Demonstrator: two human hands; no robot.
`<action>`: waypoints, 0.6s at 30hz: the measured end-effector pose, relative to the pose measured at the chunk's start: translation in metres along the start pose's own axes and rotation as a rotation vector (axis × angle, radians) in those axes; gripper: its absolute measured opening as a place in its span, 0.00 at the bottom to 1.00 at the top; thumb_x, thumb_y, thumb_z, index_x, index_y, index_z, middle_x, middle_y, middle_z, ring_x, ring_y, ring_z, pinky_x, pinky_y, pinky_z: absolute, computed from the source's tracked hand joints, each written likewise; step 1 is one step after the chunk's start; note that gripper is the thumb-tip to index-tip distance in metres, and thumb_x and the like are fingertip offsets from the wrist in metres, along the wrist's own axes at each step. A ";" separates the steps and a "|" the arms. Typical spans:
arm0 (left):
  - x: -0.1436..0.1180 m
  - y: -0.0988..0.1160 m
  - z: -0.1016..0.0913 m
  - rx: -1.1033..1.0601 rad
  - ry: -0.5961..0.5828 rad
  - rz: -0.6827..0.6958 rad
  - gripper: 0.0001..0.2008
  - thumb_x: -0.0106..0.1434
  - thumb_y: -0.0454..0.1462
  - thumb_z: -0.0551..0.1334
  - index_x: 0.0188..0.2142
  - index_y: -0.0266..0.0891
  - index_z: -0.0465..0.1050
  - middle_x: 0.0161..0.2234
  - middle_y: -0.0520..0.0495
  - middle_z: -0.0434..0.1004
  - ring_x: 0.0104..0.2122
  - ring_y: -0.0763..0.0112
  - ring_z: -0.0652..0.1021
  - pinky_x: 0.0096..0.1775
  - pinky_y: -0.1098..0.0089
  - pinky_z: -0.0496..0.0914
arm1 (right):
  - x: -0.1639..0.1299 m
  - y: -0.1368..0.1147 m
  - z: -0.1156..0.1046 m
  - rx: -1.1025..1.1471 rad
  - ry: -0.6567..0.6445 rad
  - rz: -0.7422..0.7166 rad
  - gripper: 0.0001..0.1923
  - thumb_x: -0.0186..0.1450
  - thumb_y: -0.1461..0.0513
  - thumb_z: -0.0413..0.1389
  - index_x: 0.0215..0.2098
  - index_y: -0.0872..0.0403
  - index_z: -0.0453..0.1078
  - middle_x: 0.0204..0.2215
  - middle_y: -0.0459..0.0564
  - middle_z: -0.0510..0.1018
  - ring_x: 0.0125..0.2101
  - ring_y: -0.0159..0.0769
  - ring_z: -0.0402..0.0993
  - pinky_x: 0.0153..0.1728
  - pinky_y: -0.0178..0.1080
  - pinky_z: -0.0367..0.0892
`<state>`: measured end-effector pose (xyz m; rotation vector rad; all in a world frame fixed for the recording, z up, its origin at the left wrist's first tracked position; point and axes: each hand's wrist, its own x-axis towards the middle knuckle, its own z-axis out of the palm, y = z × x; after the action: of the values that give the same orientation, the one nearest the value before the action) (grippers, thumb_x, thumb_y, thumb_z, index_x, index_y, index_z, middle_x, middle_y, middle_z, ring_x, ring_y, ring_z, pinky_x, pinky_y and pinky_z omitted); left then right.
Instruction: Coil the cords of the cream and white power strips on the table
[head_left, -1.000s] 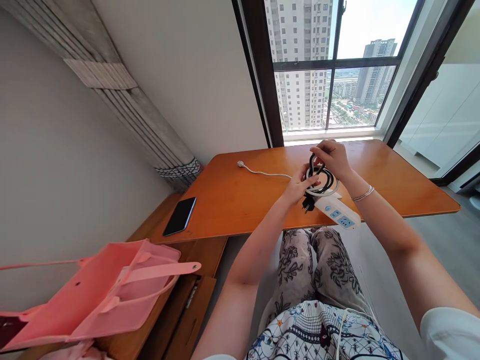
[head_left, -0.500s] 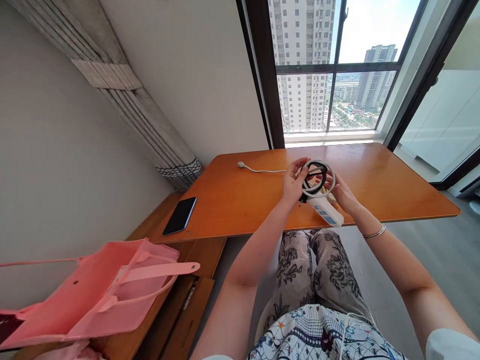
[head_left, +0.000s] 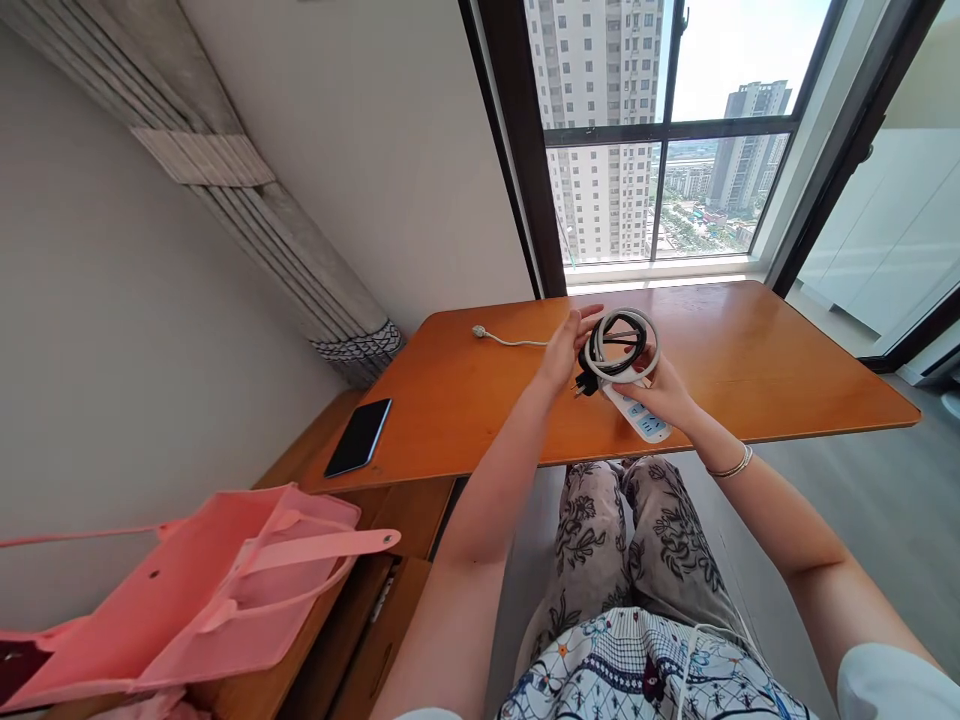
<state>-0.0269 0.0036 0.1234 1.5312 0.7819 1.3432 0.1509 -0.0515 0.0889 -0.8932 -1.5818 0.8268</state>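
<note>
Over the table, a white cable point(head_left: 652, 370) and a black cable point(head_left: 639, 340) are looped together in a round coil. From the coil's lower left a black plug point(head_left: 585, 384) sticks out. Below it a white power strip point(head_left: 646, 420) lies at a slant by the table's front edge. My right hand point(head_left: 664, 392) grips the coil at its lower right, thumb across the strip's upper end. At the coil's left side is my left hand point(head_left: 564, 348), its fingers stretched out; whether they touch the loops is hard to tell. A white plug point(head_left: 478, 331) on its cord lies farther left.
The orange-brown table point(head_left: 772, 370) stands below a window point(head_left: 660, 132). A dark phone point(head_left: 360, 437) lies at its left end. To the lower left, a pink bag point(head_left: 247, 590) with straps rests on a wooden cabinet point(head_left: 375, 640). A curtain point(head_left: 300, 270) hangs at left.
The coil has moved slightly left and turned, bringing the black plug into clearer view. My left hand has loosened from it and shifted left; my right hand has closed on its lower right.
</note>
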 end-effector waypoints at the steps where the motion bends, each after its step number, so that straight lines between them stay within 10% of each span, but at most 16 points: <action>1: 0.004 -0.008 -0.009 -0.010 0.004 -0.024 0.27 0.70 0.55 0.48 0.55 0.41 0.71 0.51 0.39 0.79 0.48 0.57 0.81 0.50 0.57 0.75 | 0.000 0.000 0.001 0.016 -0.004 0.002 0.33 0.52 0.48 0.70 0.49 0.52 0.66 0.46 0.55 0.78 0.47 0.46 0.75 0.53 0.51 0.69; 9: 0.012 -0.092 -0.085 0.921 0.157 -0.232 0.35 0.54 0.26 0.55 0.64 0.30 0.63 0.65 0.36 0.65 0.67 0.56 0.63 0.68 0.58 0.57 | -0.005 -0.017 0.000 0.260 -0.004 0.032 0.31 0.51 0.45 0.70 0.45 0.48 0.66 0.41 0.51 0.81 0.44 0.46 0.79 0.47 0.49 0.74; 18: 0.015 -0.126 -0.129 1.244 -0.005 -0.419 0.31 0.66 0.36 0.57 0.68 0.35 0.57 0.71 0.33 0.49 0.71 0.50 0.53 0.67 0.54 0.53 | -0.017 -0.031 -0.001 0.246 -0.041 0.012 0.31 0.53 0.43 0.68 0.50 0.46 0.69 0.50 0.53 0.79 0.50 0.50 0.76 0.49 0.50 0.74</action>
<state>-0.1359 0.0936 0.0107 2.0527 2.0183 0.4611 0.1498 -0.0810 0.1088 -0.7125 -1.4731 1.0289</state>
